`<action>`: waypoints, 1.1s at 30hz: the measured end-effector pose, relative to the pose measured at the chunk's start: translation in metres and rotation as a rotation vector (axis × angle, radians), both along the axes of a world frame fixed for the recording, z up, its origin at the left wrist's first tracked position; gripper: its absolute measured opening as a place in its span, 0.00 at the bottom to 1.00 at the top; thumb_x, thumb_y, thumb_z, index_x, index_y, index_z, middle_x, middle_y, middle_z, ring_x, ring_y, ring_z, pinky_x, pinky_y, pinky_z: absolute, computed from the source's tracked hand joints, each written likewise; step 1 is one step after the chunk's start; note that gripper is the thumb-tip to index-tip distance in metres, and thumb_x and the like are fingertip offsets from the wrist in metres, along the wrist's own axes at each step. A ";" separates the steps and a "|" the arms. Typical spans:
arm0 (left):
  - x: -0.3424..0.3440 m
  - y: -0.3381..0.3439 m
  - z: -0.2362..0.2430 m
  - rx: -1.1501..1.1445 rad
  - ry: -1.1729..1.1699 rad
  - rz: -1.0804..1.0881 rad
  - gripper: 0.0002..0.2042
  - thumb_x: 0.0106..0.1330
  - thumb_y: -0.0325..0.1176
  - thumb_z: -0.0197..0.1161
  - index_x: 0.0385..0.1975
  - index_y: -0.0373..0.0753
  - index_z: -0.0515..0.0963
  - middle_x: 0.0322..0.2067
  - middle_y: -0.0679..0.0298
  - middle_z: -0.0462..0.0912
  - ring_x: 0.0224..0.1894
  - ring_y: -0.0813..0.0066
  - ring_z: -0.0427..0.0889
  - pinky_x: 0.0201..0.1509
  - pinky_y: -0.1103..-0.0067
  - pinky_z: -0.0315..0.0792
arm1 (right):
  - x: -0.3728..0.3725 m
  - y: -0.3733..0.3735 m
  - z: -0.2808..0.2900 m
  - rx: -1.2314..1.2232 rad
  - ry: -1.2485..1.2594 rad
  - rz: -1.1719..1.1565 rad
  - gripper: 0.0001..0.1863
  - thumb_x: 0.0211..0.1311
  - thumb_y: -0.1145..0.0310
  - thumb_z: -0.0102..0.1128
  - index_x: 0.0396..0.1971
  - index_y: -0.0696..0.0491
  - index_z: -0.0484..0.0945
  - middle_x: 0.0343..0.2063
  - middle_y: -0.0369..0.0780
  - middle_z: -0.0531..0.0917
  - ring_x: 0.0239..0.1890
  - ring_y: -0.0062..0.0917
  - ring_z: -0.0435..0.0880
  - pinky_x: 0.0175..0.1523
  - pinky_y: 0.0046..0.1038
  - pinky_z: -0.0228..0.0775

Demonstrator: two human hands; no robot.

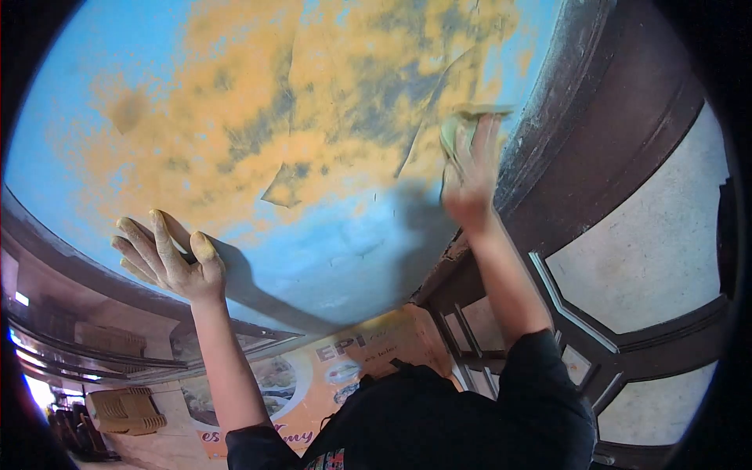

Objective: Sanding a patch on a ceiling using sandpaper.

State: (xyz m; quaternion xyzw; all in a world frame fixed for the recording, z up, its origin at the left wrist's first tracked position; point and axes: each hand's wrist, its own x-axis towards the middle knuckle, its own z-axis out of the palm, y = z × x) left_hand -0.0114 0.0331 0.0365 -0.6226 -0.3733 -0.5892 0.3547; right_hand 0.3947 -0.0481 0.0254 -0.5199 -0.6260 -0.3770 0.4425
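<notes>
A large blue panel fills the upper view, with broad orange patches, grey blotches and cracked, peeling paint. My left hand is at its lower left, fingers spread against or very near the surface, their tips coated in yellowish dust, holding nothing. My right hand is higher, near the panel's right edge, fingers bent over a thin greenish pad pressed to the panel and slightly blurred.
A dark frame with pale inset panels runs along the right. A dark glossy rim borders the left. Below are a printed orange banner, a beige plastic object and dark, indistinct items. My dark-clothed body fills the lower middle.
</notes>
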 end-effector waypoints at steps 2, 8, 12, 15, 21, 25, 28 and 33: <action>-0.002 0.003 -0.002 0.017 -0.006 0.010 0.25 0.67 0.50 0.50 0.60 0.43 0.72 0.68 0.51 0.58 0.72 0.50 0.47 0.72 0.57 0.36 | -0.013 0.001 0.073 0.064 -0.078 -0.016 0.32 0.56 0.72 0.56 0.64 0.46 0.66 0.67 0.52 0.57 0.68 0.56 0.52 0.68 0.54 0.46; 0.005 0.001 0.003 0.001 -0.025 0.000 0.28 0.68 0.55 0.49 0.60 0.41 0.71 0.69 0.55 0.56 0.73 0.57 0.47 0.72 0.59 0.35 | -0.029 0.006 0.162 0.230 -0.111 0.102 0.29 0.61 0.69 0.53 0.64 0.50 0.66 0.69 0.46 0.57 0.71 0.48 0.50 0.71 0.47 0.44; -0.010 0.004 0.000 -0.009 0.005 0.017 0.24 0.66 0.47 0.51 0.60 0.44 0.72 0.68 0.51 0.57 0.72 0.50 0.47 0.73 0.57 0.36 | -0.033 0.008 0.062 0.119 0.034 0.070 0.34 0.54 0.79 0.53 0.65 0.47 0.65 0.68 0.51 0.54 0.70 0.55 0.49 0.71 0.44 0.46; -0.008 0.006 0.001 -0.011 -0.007 0.031 0.25 0.66 0.48 0.50 0.60 0.45 0.71 0.68 0.51 0.57 0.72 0.49 0.48 0.73 0.57 0.36 | -0.031 -0.006 -0.066 -0.044 0.110 0.006 0.27 0.63 0.67 0.47 0.64 0.50 0.64 0.67 0.56 0.55 0.69 0.59 0.49 0.67 0.62 0.38; -0.007 0.008 0.003 0.003 -0.020 0.003 0.25 0.66 0.50 0.50 0.60 0.45 0.72 0.68 0.51 0.58 0.72 0.49 0.47 0.73 0.58 0.35 | -0.029 -0.011 -0.078 -0.087 0.060 -0.040 0.27 0.64 0.65 0.46 0.64 0.50 0.64 0.66 0.57 0.55 0.69 0.61 0.47 0.65 0.66 0.36; -0.009 0.008 0.000 -0.001 -0.008 -0.007 0.25 0.66 0.48 0.51 0.60 0.44 0.71 0.68 0.52 0.57 0.73 0.51 0.47 0.73 0.58 0.34 | -0.028 0.011 0.046 0.114 -0.022 0.008 0.29 0.62 0.71 0.48 0.66 0.48 0.63 0.69 0.51 0.53 0.70 0.56 0.47 0.70 0.51 0.42; -0.012 0.006 0.003 -0.002 0.007 0.010 0.25 0.66 0.46 0.51 0.61 0.43 0.70 0.69 0.53 0.56 0.73 0.53 0.46 0.73 0.58 0.34 | -0.032 0.022 0.115 0.197 -0.036 0.044 0.28 0.63 0.70 0.48 0.66 0.46 0.63 0.69 0.49 0.54 0.71 0.53 0.48 0.71 0.47 0.43; -0.012 0.010 0.002 -0.003 -0.028 0.003 0.25 0.67 0.51 0.49 0.60 0.46 0.72 0.68 0.50 0.58 0.72 0.49 0.47 0.73 0.57 0.33 | -0.039 0.028 0.079 0.224 0.006 0.073 0.25 0.68 0.69 0.41 0.65 0.54 0.63 0.69 0.51 0.54 0.71 0.51 0.46 0.71 0.46 0.39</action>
